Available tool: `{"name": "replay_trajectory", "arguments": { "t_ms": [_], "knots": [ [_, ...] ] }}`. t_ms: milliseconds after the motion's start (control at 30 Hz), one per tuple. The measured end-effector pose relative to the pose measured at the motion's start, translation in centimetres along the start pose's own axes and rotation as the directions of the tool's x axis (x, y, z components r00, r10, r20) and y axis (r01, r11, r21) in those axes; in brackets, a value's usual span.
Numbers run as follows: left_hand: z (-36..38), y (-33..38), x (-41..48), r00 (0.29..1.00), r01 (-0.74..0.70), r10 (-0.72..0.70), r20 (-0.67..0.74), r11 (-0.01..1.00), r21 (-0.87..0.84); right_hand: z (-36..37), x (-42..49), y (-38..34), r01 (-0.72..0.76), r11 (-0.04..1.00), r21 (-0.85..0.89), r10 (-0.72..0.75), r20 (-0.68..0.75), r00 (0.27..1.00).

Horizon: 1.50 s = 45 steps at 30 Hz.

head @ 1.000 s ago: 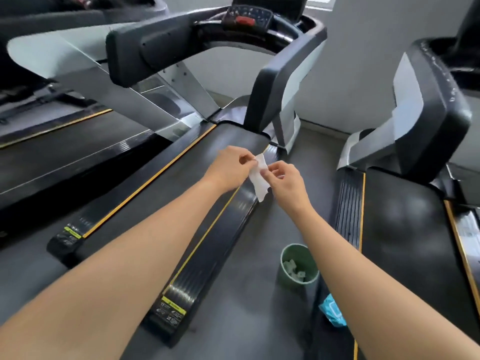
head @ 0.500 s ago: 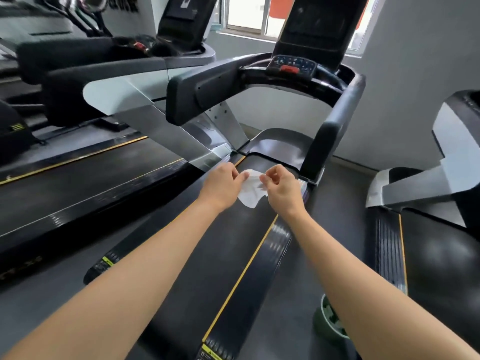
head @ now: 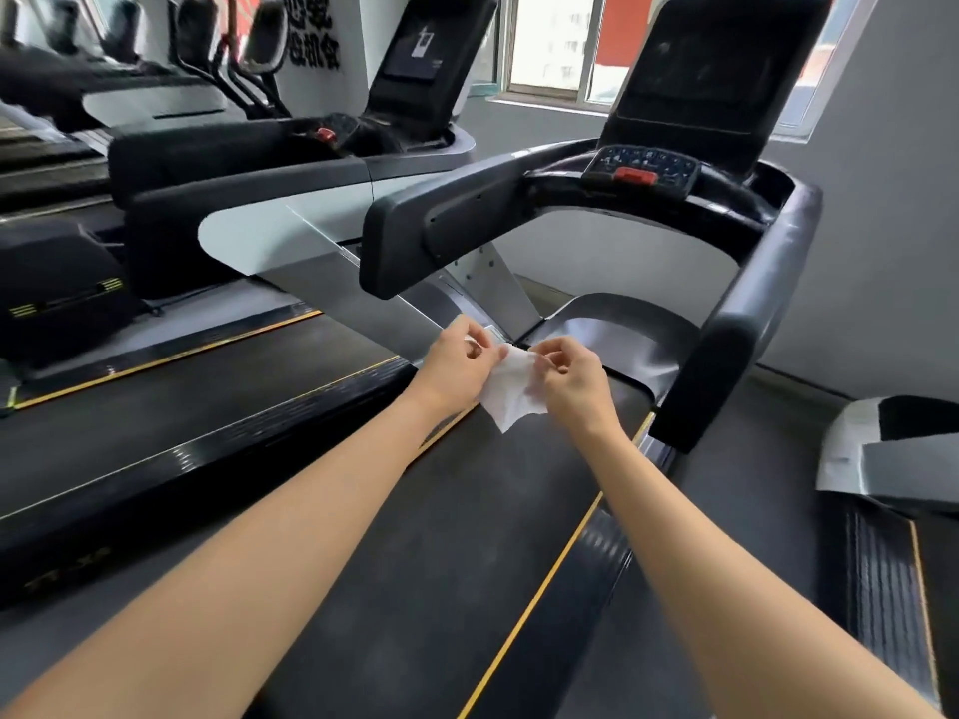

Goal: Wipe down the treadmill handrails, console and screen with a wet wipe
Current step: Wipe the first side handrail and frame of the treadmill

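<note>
Head view: your left hand and right hand reach out above the treadmill belt. Each pinches an upper edge of a white wet wipe between thumb and fingertips, other fingers loosely curled. The wipe hangs crumpled between them and appears to hang free. Ahead stand the left handrail, right handrail, console and dark screen, none touched. You seem to be unfolding it: draw the edges apart gently so it opens flat without tearing.
</note>
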State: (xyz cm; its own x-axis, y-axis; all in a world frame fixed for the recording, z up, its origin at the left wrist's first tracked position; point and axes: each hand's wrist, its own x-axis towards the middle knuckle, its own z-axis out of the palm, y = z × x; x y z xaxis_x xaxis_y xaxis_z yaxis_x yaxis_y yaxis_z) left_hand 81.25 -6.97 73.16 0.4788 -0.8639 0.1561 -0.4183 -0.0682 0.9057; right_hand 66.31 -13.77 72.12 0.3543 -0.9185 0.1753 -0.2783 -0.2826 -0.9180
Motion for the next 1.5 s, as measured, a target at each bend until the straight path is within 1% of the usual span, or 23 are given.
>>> {"name": "replay_trajectory", "arguments": {
  "t_ms": [67,167,300,367,467,600,667,767,900,967,1100,1267,1367,1500],
  "knots": [
    [0.0,0.1,2.0,0.999,0.030,-0.029,0.024,0.999,-0.024,-0.2,2.3,-0.1,-0.011,0.999,0.032,0.011,-0.020,1.000],
    [-0.4,0.0,5.3,0.995,0.059,-0.059,0.084,0.998,0.006,-0.4,5.7,0.2,-0.026,0.998,0.060,0.029,-0.046,0.999],
    [-0.3,-0.5,10.6,0.996,0.059,-0.067,0.062,0.990,0.126,0.6,10.8,1.0,-0.034,0.997,0.064,0.037,-0.033,0.999],
    [0.1,-1.1,13.3,0.996,0.073,-0.080,0.044,0.986,0.150,1.7,13.3,1.3,-0.035,0.997,0.069,0.037,-0.037,0.999],
    [0.7,-2.4,17.9,0.997,0.081,-0.083,0.010,0.991,0.105,3.9,17.3,2.2,-0.048,0.995,0.084,0.052,-0.045,0.998],
    [1.1,-4.8,25.6,0.993,0.117,-0.118,-0.006,0.992,-0.044,7.4,24.4,3.7,-0.107,0.987,0.121,0.117,-0.085,0.989],
    [0.4,-4.8,30.0,0.993,0.118,-0.117,0.008,0.988,-0.102,8.8,28.6,2.5,-0.105,0.988,0.114,0.118,-0.114,0.986],
    [-2.2,-2.5,36.8,0.987,0.158,-0.150,0.064,0.978,-0.140,9.9,35.3,-1.6,-0.148,0.988,0.043,0.152,-0.140,0.978],
    [-6.2,2.0,44.1,0.984,0.163,-0.154,0.091,0.981,-0.109,9.2,41.9,-8.5,-0.228,0.973,-0.017,0.225,-0.107,0.968],
    [-7.2,4.3,46.7,0.985,0.160,-0.152,0.084,0.982,-0.103,8.3,44.1,-11.3,-0.220,0.974,-0.062,0.212,-0.112,0.971],
    [-8.0,8.9,51.1,0.982,0.160,-0.148,0.118,0.981,-0.105,6.3,47.9,-15.2,-0.230,0.964,-0.137,0.212,-0.134,0.968],
    [-6.1,13.0,56.4,0.985,0.121,-0.101,0.140,0.982,-0.146,3.8,52.6,-16.6,-0.244,0.961,-0.131,0.219,-0.183,0.958],
    [-4.0,14.0,59.2,0.986,0.108,-0.085,0.142,0.980,-0.166,2.0,55.2,-15.7,-0.259,0.958,-0.121,0.226,-0.236,0.945],
    [-0.5,14.6,63.7,0.980,0.132,-0.102,0.169,0.975,-0.176,-0.6,59.3,-13.5,-0.302,0.950,-0.076,0.267,-0.297,0.917]
  ]
}}
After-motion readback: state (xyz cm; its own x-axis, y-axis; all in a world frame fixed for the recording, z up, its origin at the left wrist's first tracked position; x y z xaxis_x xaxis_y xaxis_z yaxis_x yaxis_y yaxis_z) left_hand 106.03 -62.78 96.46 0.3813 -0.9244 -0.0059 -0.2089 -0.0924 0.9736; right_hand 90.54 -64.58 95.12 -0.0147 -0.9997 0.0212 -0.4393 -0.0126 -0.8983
